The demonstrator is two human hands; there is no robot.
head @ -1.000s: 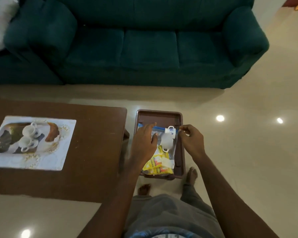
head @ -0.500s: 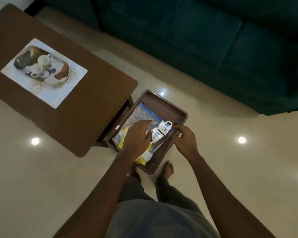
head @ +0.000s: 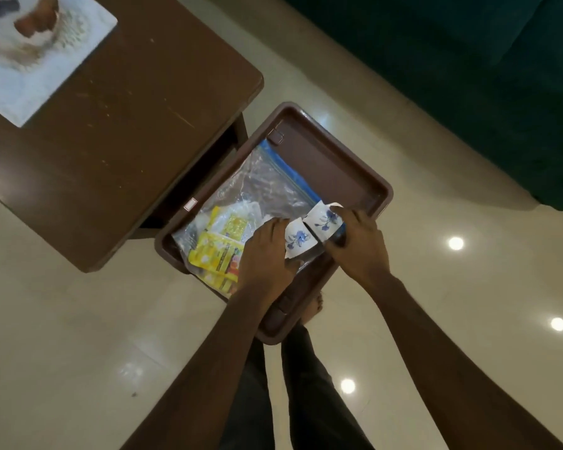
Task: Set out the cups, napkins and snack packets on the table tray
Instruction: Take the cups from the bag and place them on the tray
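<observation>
A brown tray (head: 345, 164) stands in front of me beside the table. On it lies a clear zip bag (head: 260, 186) with a blue seal strip, holding yellow snack packets (head: 216, 251) and white napkins (head: 241, 211). Two white cups with blue flowers lie at the bag's right end, one cup (head: 297, 239) by my left hand, the other cup (head: 325, 219) by my right. My left hand (head: 265, 254) rests on the bag and touches the nearer cup. My right hand (head: 359, 246) grips the farther cup, fingers curled round it.
A dark brown wooden table (head: 117, 131) fills the upper left, with a printed placemat (head: 30, 56) at its far corner. A dark green sofa (head: 468, 76) runs across the upper right. My legs and a bare foot (head: 312, 308) stand on glossy tile floor.
The camera has tilted down and closer over the tray. My right hand has gone from the bag's seal edge to gripping a cup; my left hand slid right to the other cup.
</observation>
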